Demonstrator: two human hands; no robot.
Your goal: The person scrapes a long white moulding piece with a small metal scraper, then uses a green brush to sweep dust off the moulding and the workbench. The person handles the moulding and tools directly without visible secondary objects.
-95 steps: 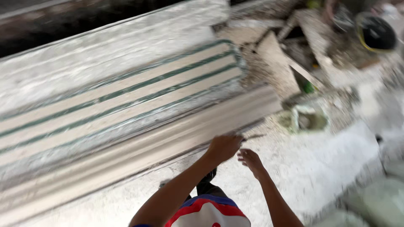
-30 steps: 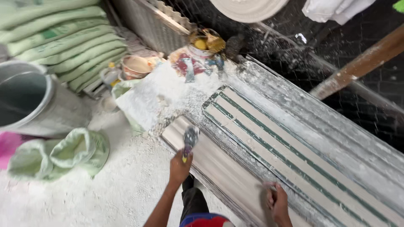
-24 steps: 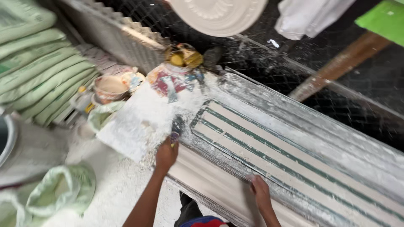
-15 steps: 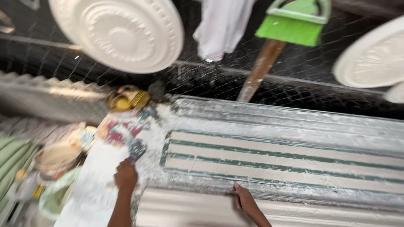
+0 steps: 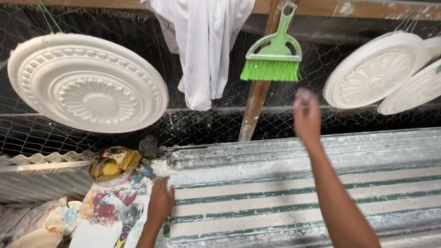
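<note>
My left hand [image 5: 160,203] rests, empty, on the left end of a long plaster-coated moulding form [image 5: 298,197] with green stripes. A small scraper [image 5: 129,218] with a dark blade lies just left of that hand on a paint-stained board [image 5: 108,211]. My right hand [image 5: 307,115] is raised above the form, dusted white, fingers loosely curled and holding nothing. It is a little below and right of a green hand brush [image 5: 274,50] hanging on a wooden post [image 5: 256,103].
Round white plaster ceiling medallions hang on the wire mesh, one at left [image 5: 87,82] and others at right [image 5: 374,69]. A white cloth [image 5: 204,46] hangs at top centre. A dirty bowl with a yellow brush [image 5: 112,163] sits by the form's end.
The view has tilted up to the mesh wall. My left hand has let go of the scraper, which now lies on the board. My right hand has lifted off the form toward the green brush.
</note>
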